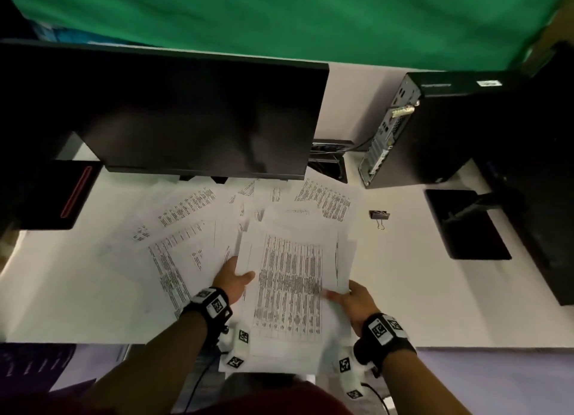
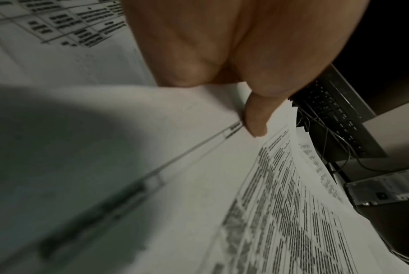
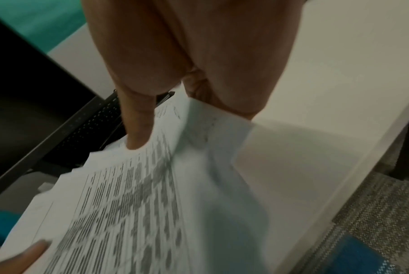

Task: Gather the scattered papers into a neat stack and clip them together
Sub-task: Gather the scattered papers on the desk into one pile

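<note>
A loose bundle of printed sheets [image 1: 290, 287] hangs over the near edge of the white desk [image 1: 410, 275], held between both hands. My left hand [image 1: 233, 278] grips the bundle's left edge, thumb on top [image 2: 255, 118]. My right hand [image 1: 354, 299] pinches the right edge, thumb across the print [image 3: 138, 129]. More printed papers [image 1: 186, 228] lie fanned out on the desk to the left and behind. A black binder clip [image 1: 379, 216] sits on the desk to the right of the papers, untouched.
A dark monitor [image 1: 198, 116] stands right behind the papers. A black computer tower [image 1: 435, 129] and a black pad [image 1: 466, 225] are at the right. A black box with a red stripe [image 1: 62, 194] sits at the left. Grey carpet [image 3: 374, 213] lies below the desk edge.
</note>
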Demonstrator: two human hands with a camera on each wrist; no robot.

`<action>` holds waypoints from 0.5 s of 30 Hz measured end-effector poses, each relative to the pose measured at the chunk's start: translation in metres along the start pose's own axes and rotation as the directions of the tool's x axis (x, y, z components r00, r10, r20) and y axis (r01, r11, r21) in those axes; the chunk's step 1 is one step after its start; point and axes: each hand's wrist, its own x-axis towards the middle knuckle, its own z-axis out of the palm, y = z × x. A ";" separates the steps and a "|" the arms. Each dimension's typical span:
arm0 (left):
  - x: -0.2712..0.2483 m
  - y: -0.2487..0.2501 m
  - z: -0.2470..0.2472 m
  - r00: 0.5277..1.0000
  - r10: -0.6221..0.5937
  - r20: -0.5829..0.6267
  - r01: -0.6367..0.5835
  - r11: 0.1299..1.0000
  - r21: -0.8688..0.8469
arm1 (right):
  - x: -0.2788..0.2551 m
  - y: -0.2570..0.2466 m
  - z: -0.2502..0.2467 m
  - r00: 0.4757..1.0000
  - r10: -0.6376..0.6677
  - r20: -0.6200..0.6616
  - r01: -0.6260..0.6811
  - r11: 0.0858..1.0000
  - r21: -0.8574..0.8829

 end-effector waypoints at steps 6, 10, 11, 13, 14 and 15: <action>-0.009 0.016 0.012 0.997 0.079 -0.007 -0.077 0.990 0.122 | -0.014 -0.003 -0.010 0.981 -0.169 -0.097 0.149 0.971 -0.186; 0.011 0.017 -0.007 0.956 -0.056 -0.289 0.109 0.979 0.171 | -0.012 0.017 -0.060 0.961 -0.113 -0.254 0.086 0.989 -0.116; 0.015 0.017 -0.009 0.943 -0.141 -0.302 0.196 0.967 0.161 | -0.010 0.024 -0.070 0.957 -0.082 -0.279 0.050 0.992 -0.119; 0.020 0.019 -0.008 0.941 -0.237 -0.243 0.286 0.939 0.192 | 0.002 0.040 -0.081 0.962 -0.028 -0.272 -0.022 0.984 -0.176; 0.023 0.019 -0.005 0.949 -0.237 -0.210 0.280 0.937 0.210 | 0.007 0.044 -0.081 0.970 -0.015 -0.243 -0.041 0.974 -0.224; 0.025 0.021 -0.001 0.955 -0.225 -0.191 0.266 0.936 0.228 | 0.011 0.048 -0.077 0.977 -0.011 -0.213 -0.050 0.960 -0.277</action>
